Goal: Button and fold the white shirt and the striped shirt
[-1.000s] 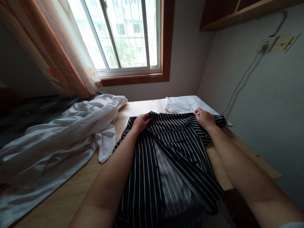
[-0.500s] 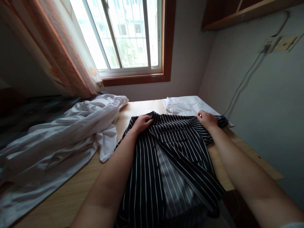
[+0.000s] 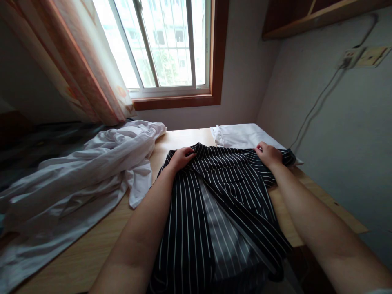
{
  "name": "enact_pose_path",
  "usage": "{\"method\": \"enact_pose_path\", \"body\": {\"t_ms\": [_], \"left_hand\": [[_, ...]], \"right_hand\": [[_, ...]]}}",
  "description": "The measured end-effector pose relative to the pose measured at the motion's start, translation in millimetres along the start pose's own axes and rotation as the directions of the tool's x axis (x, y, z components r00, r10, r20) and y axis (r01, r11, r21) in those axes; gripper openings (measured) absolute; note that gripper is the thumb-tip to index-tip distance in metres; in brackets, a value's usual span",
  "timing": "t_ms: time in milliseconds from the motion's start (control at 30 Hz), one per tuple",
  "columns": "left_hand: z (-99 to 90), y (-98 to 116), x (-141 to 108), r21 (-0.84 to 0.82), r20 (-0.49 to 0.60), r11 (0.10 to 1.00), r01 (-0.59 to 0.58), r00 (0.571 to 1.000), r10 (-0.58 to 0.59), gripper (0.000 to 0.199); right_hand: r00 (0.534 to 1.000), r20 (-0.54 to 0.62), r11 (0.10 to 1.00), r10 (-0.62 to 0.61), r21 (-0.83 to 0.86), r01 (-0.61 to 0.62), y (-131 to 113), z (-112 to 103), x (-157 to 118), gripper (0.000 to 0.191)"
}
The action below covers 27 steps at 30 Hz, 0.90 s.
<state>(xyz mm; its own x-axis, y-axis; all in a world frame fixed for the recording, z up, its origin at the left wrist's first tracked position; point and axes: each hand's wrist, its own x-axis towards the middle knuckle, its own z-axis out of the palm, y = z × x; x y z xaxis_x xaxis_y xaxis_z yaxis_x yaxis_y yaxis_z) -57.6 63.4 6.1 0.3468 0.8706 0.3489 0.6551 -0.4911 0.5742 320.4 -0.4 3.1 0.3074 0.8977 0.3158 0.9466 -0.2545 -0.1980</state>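
Note:
A black shirt with white stripes lies front up on the wooden table, its collar toward the window and its front partly unbuttoned and spread, baring the grey inside. My left hand pinches the cloth beside the collar on the left. Near the right shoulder seam, my right hand grips the top edge between thumb and fingers. The right sleeve reaches out past that hand toward the wall. My left forearm covers the shirt's left side, and the hem drops out of sight at the near edge.
Rumpled white cloth spreads over the left of the wooden table. A folded white garment lies behind the shirt, near the wall. A window with a curtain stands ahead; a cord hangs from the right wall socket.
Both hands keep their grip, and the shirt lies almost the same. The whole view has shifted very slightly.

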Motion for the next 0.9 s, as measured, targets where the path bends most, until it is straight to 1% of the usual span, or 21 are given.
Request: {"method": "enact_pose_path", "body": {"t_ms": [200,267,400,467,567,633,700,733,767,833,867,900], "left_hand": [[5.0,0.6,-0.6,-0.008,-0.053,0.999,-0.034,0.998,0.034,0.025],[5.5,-0.2,-0.1,0.008,-0.043,0.999,-0.046,0.998,0.046,0.024],[6.3,-2.2,2.3,0.095,0.022,0.989,-0.117,0.993,0.115,0.018],[6.6,-3.2,3.3,0.118,0.038,0.983,-0.141,0.99,0.137,0.016],[6.8,-4.1,3.9,0.131,0.038,0.982,-0.136,0.991,0.132,0.016],[6.8,-4.1,3.8,0.145,0.039,0.98,-0.134,0.991,0.13,0.017],[7.0,-3.8,3.5,0.165,0.041,0.976,-0.139,0.99,0.134,0.018],[7.1,-3.5,3.3,0.178,0.041,0.974,-0.141,0.99,0.136,0.019],[7.3,-3.1,3.1,0.192,0.041,0.971,-0.141,0.99,0.136,0.019],[7.6,-2.4,2.7,0.22,0.035,0.966,-0.135,0.991,0.13,0.021],[7.7,-2.0,2.5,0.232,0.032,0.964,-0.13,0.992,0.126,0.021],[7.8,-1.6,2.3,0.243,0.03,0.962,-0.125,0.992,0.121,0.022]], "right_hand": [[0.982,-0.185,0.999,0.038,0.033,-0.032,-0.9,-3.5,0.1,0.031],[0.982,-0.186,1.0,0.025,0.012,-0.023,0.6,-2.3,0.2,0.029],[0.996,-0.086,0.998,0.014,-0.052,-0.019,3.4,1.3,-0.5,0.025],[0.997,-0.07,0.998,0.011,-0.069,-0.016,1.9,0.5,-1.5,0.024],[0.991,-0.123,0.997,-0.048,-0.058,0.041,-6.7,-5.5,-3.8,0.023],[0.976,-0.17,0.991,-0.135,-0.021,0.133,-17.2,-10.7,-6.2,0.025],[0.947,-0.191,0.961,-0.259,0.043,0.272,-30.7,-14.2,-9.8,0.028],[0.924,-0.187,0.931,-0.335,0.084,0.355,-38.1,-14.5,-12.0,0.028],[0.893,-0.174,0.889,-0.415,0.128,0.439,-45.4,-13.5,-14.6,0.029],[0.815,-0.13,0.788,-0.565,0.208,0.579,-59.0,-7.5,-20.6,0.032],[0.78,-0.098,0.747,-0.618,0.236,0.622,-64.7,-2.7,-23.7,0.035],[0.755,-0.057,0.722,-0.653,0.253,0.644,-69.3,2.7,-26.5,0.038]]}}
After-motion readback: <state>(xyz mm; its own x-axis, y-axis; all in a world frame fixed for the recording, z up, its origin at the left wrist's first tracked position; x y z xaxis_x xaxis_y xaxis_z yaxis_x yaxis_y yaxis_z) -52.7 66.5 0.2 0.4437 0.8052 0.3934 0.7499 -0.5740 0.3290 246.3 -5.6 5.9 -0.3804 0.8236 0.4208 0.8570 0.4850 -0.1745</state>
